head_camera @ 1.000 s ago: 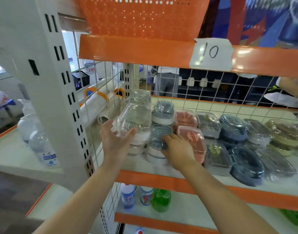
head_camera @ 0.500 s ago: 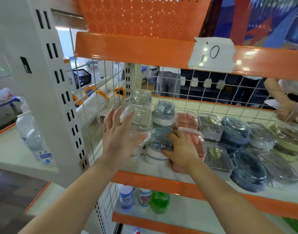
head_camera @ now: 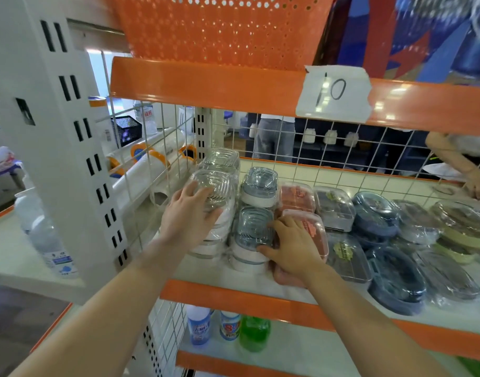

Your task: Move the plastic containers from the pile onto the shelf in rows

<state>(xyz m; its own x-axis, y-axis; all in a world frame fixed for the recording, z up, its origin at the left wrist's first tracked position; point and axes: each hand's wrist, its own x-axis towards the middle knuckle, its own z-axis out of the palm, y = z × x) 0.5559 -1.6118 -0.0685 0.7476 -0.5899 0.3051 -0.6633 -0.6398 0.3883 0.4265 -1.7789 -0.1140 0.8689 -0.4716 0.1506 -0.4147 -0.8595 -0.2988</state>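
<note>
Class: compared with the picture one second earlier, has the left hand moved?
Yes. The left hand has slid right, away from the wire side grid, further onto the clear container.

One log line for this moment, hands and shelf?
left hand: on clear container | right hand: on grey-lidded container | shelf: rows forming
</note>
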